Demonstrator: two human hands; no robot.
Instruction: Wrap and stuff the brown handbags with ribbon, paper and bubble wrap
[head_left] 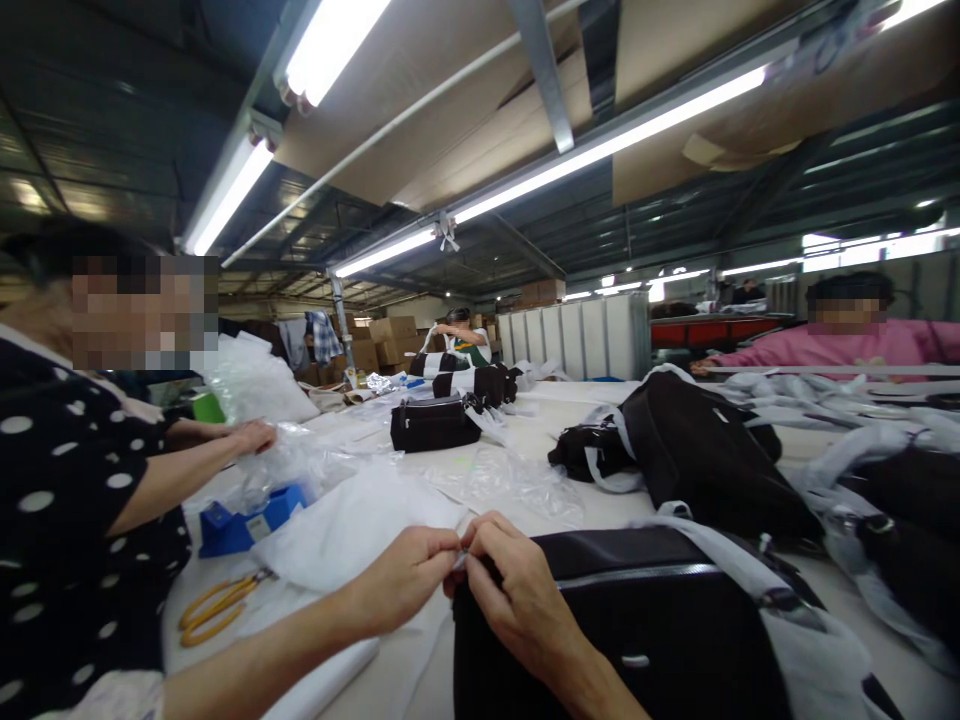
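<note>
A large black bag with a silver zipper lies in front of me, its strap wrapped in white tissue. At the bag's upper left corner my two hands meet. My left hand is closed, fingertips pinching a small whitish piece. My right hand is closed beside it, its fingers bent over the same small piece, partly hiding it. The piece is too small to tell exactly. White sheets lie just beyond my left hand.
Yellow-handled scissors and a blue holder lie at left, near a person in a dotted top handling clear plastic. More black bags stand farther back. A person in pink is at the far right.
</note>
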